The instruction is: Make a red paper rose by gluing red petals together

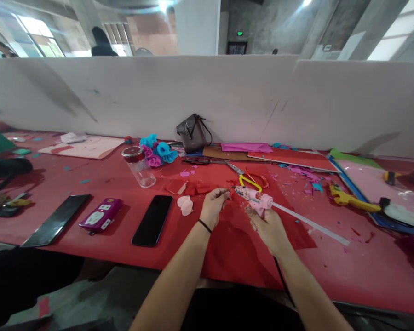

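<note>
My right hand is wrapped round the handle of a pink glue gun, with a long clear glue stick sticking out of its back. The gun's nozzle points left, close to the fingertips of my left hand. Those fingers are pinched together; what they hold is too small to make out, though something red shows beside them. Under both hands lies red paper. Pale pink paper petals rest left of my left hand. Yellow-handled scissors lie just beyond the gun.
A black phone, a purple device and a clear jar stand or lie to the left. Blue and pink paper flowers and a dark bag are at the back. A yellow glue gun lies right, among paper scraps.
</note>
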A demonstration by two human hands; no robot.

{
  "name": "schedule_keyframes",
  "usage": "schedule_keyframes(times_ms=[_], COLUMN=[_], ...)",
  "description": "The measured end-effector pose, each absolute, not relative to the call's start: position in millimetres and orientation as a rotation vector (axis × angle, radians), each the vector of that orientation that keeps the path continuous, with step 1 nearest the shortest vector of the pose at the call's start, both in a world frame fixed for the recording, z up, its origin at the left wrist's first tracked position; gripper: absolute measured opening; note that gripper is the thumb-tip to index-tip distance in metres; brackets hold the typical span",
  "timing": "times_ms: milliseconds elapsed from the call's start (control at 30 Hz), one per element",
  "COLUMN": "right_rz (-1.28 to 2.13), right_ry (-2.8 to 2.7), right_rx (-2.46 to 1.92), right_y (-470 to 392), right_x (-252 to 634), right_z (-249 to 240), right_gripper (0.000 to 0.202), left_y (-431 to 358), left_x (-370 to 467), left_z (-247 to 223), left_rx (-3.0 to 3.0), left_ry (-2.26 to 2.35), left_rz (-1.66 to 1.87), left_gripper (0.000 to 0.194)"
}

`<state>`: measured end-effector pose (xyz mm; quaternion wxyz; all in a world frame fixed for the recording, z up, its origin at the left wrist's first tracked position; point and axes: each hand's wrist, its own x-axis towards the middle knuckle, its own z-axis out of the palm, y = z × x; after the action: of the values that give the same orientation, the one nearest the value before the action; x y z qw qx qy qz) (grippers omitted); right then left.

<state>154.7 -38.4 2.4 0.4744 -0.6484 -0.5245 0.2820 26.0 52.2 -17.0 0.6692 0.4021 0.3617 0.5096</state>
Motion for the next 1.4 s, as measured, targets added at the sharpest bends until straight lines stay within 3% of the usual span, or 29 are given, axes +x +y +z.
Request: schedule_keyframes(times_ms=[1400], right_rz=[0.693], right_ry=[-1.284], right_rx=[-1.506], right_y=[-40], right_x=[150], right_z=[10], right_gripper=[0.039], left_y=[52], left_x=[22], left_z=[-10], left_rx=[0.692], left_ry=[0.605], left_rz=[1.063], left_gripper=[0.028])
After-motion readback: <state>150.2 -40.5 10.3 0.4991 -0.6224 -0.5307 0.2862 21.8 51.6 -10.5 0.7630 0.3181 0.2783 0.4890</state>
